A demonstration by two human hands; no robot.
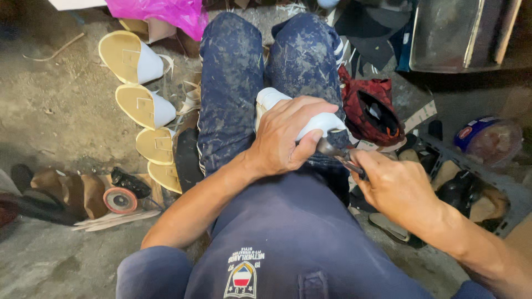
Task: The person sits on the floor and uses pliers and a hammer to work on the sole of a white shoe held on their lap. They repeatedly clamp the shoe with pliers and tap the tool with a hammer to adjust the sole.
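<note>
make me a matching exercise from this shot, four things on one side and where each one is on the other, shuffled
Things:
1. white shoe piece
2. metal tool
3. pink plastic bag
4. grinder with orange disc

Places:
a. on the floor beside the left forearm
b. under the left hand, on the knees
c. at the top edge, beyond the knees
d. gripped in the right hand

Pairs: 1-b, 2-d, 3-c, 4-a
</note>
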